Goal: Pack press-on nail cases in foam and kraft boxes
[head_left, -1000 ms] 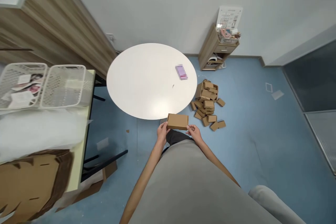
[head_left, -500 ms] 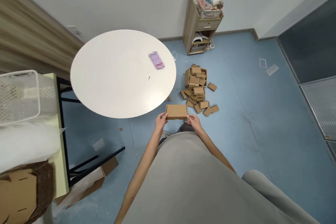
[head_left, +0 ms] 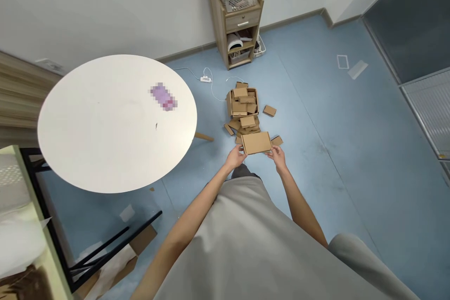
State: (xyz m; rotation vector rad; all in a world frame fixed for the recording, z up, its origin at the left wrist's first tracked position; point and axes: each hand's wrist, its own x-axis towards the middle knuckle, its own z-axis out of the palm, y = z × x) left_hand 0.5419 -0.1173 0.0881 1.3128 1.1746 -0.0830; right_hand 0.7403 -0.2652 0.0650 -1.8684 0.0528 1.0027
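A flat brown cardboard box [head_left: 257,143], closed, is held level in front of my body. My left hand [head_left: 236,156] grips its left end, and my right hand [head_left: 277,156] has the right end between thumb and fingers. Beyond and partly beneath it in the view lies a heap of small cardboard boxes [head_left: 248,122] on the floor. Several more fill an open carton [head_left: 229,104] behind the heap. One small box [head_left: 269,110] lies apart to the right, and another [head_left: 277,140] shows just past my right hand.
A white oval table [head_left: 105,150] stands to my left with a blurred purple item [head_left: 163,97] on it. A wooden cabinet [head_left: 242,23] is against the wall, near a white power strip [head_left: 206,78] and cable. A black-legged table [head_left: 26,225] is at lower left.
My view has turned to the right. Both hands have carried the cardboard box away from the oval table, and it now overlaps the near side of the heap in view.
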